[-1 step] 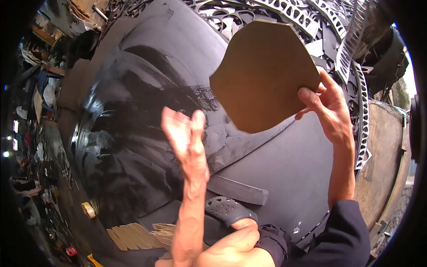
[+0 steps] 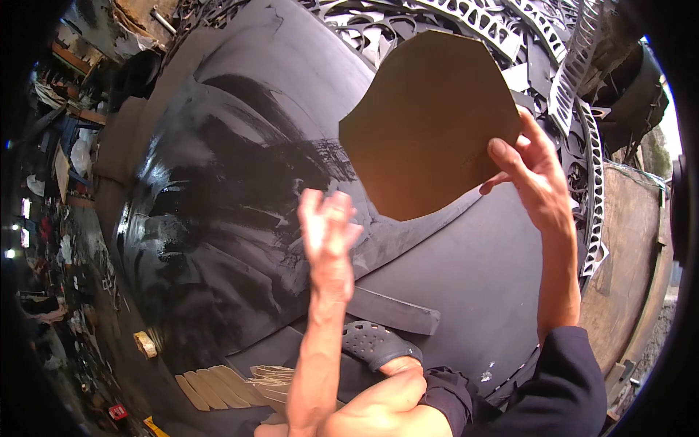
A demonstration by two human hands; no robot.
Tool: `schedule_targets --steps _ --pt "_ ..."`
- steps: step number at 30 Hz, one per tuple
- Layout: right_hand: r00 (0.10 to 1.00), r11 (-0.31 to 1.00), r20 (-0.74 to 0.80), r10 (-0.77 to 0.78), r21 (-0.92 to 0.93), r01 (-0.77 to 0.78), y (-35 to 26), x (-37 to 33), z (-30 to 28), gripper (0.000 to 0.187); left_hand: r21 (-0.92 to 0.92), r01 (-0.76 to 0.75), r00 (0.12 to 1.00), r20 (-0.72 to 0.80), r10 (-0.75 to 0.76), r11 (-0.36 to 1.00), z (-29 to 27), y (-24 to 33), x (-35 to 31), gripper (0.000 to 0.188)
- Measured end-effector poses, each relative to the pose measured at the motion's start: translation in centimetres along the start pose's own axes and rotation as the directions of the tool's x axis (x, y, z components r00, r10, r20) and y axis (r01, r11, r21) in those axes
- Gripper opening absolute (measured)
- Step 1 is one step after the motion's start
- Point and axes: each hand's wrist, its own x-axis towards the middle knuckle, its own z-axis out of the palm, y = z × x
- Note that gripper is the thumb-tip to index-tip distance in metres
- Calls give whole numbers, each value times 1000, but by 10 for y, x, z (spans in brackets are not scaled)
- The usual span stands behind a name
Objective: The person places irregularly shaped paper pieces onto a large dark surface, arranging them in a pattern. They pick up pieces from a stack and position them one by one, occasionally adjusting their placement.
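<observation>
My right hand grips a flat brown sheet with cut, angled edges by its right side, thumb on the near face and fingers behind. It is held up above a large dark grey sheet. Left of the brown sheet and apart from it, my left hand is raised with nothing in it; its fingers are apart and somewhat blurred. Beneath the left hand spreads a black sheet surface with smeared, shiny patches.
Perforated offcut strips pile up at the far side and right. A narrow dark strip lies near my clog. Several tan pieces lie at the near left, by a small yellowish block. A wooden board stands at right.
My left hand has moved right, toward the brown sheet, and slightly down. The brown sheet has tilted a little in my right hand, which keeps its grip.
</observation>
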Motion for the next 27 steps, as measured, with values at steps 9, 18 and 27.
schedule_targets --steps 9,18,27 --pt "946 893 -121 300 -315 -323 145 14 -53 36 137 -233 972 42 230 963 -5 -115 37 14" --pt "964 831 -61 258 -495 -253 167 37 -77 38 351 -129 980 -99 174 927 -9 -118 61 35" --pt "952 793 -92 291 -534 -294 176 30 -81 36 354 -114 979 -120 166 928 -8 -122 60 34"
